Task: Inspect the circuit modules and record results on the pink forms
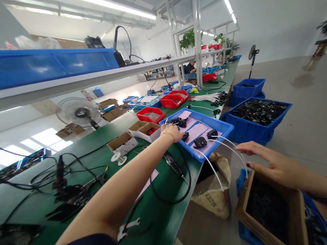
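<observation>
Left hand (171, 133) half-curled at the rim of a blue plastic tray (212, 119), hold unclear; black connectors (178, 122) just beside its fingers. Right hand (277, 166) open, empty, above a cardboard box (296, 217).

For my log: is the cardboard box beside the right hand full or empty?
Full: dark parts fill the box nearly to its rim.

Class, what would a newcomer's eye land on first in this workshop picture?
The bright blue tray on the green workbench stands out first, holding black plastic parts trailing white cables, with the left hand at its edge. To the right, on the floor, sits a blue crate heaped with black parts, and the right hand spreads above a cardboard box.
</observation>
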A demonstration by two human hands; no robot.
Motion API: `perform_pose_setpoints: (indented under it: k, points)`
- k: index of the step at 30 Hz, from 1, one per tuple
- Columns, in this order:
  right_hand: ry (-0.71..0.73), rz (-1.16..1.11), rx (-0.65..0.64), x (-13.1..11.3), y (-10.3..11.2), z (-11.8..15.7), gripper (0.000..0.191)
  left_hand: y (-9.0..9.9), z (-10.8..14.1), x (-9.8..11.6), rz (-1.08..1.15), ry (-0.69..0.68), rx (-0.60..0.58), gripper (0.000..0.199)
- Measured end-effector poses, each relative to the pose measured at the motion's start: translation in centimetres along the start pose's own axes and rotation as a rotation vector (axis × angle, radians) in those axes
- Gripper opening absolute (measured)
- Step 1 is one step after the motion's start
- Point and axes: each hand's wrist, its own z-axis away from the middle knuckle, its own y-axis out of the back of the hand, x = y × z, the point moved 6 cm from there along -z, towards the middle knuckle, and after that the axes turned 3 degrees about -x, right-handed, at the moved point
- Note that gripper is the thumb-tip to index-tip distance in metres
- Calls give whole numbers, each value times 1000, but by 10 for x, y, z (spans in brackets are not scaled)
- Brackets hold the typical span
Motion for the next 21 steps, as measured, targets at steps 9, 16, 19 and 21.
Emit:
perform_pose_setpoints:
  k: [9,16,19,21]
  points:
    - [59,-404,-351,-46,-88,31,34,-18,281,-67,315,-69,-224,20]
    - [279,-528,-729,-140,-208,11,29,-124,420,-70,554,-60,-368,23]
    - [366,-523,-797,-185,-254,11,21,-130,456,-81,591,77,-312,18]
    - [425,-502,-860,-212,-277,15,17,-124,477,-93,582,174,-250,16]
